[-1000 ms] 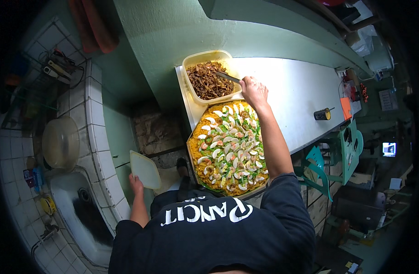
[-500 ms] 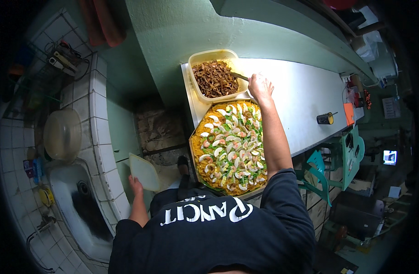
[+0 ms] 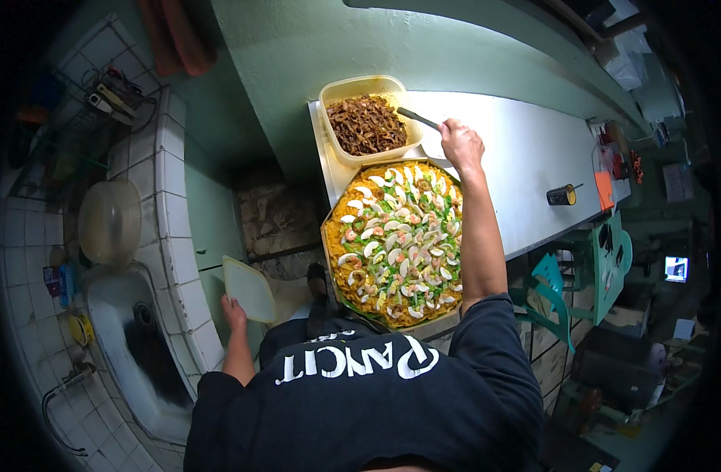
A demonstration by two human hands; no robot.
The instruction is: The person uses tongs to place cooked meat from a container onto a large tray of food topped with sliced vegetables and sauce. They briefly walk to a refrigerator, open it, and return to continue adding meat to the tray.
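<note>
My right hand (image 3: pixel 462 145) is closed around a slim dark utensil (image 3: pixel 418 119), whose tip points left over the rim of a plastic tub (image 3: pixel 333 145). What kind of utensil it is, I cannot make out. Brown cooked strips (image 3: pixel 366 126), which look like meat, fill the tub's bottom. Below it lies an octagonal tray (image 3: pixel 326 250) of orange noodles (image 3: pixel 348 275), topped with egg slices, shrimp and chopped greens; my right forearm passes beside its right edge. Low on the left, my left hand (image 3: pixel 235 313) grips a pale translucent lid (image 3: pixel 248 291), held upright away from the counter.
The white countertop (image 3: pixel 518 181) runs right along a green wall, with a dark cup (image 3: pixel 561 195) near its front edge. Teal chairs (image 3: pixel 551 291) stand at the right. On the left are a tiled ledge (image 3: pixel 174 220), a sink (image 3: pixel 112 315) and a plastic basin (image 3: pixel 108 224).
My right hand has drawn the utensil up and to the right, out of the brown strips. My left hand still has the lid, nearly unmoved.
</note>
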